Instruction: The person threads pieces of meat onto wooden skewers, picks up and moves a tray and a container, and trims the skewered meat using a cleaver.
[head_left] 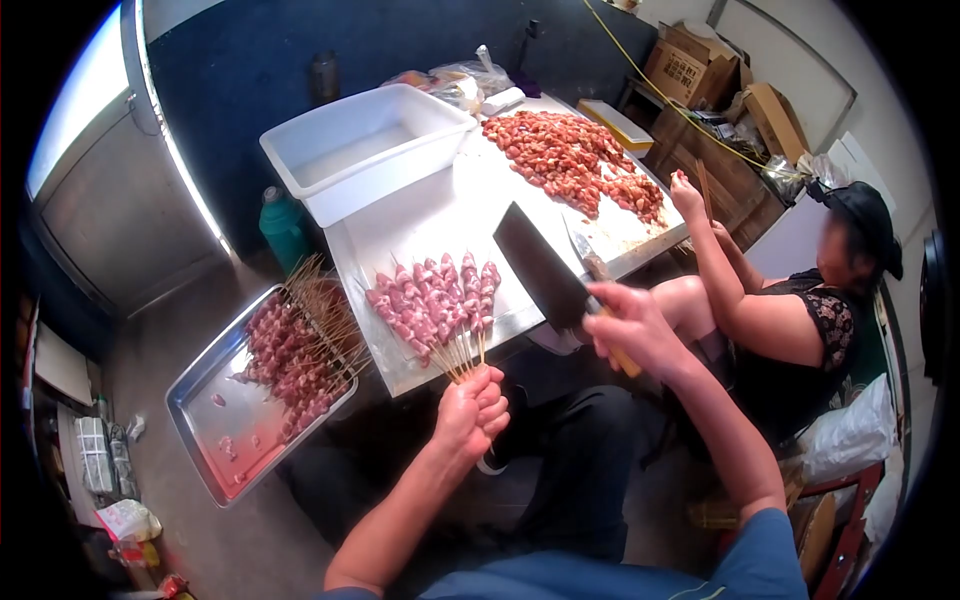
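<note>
My left hand [472, 412] is closed round the bare stick ends of several meat skewers [430, 300]. Their pink-red pieces fan out over the near end of the white table [385, 235]. In my right hand [635, 330] is a cleaver [545, 268], its wide dark blade tilted up to the left beside the skewers, its yellowish handle partly hidden by my fingers. Just beyond the cleaver, a smaller knife [583, 243] rests at the table's edge. Left of the table, a metal tray [212, 425] holds a heap of finished-looking meat skewers [290, 360].
A white plastic tub [375, 180] and a pile of cut meat [570, 155] stand on the table. At right, a seated person [780, 310] in a dark hat holds thin sticks. A teal flask [283, 228] stands by the table; cardboard boxes [690, 70] are stacked at the back right.
</note>
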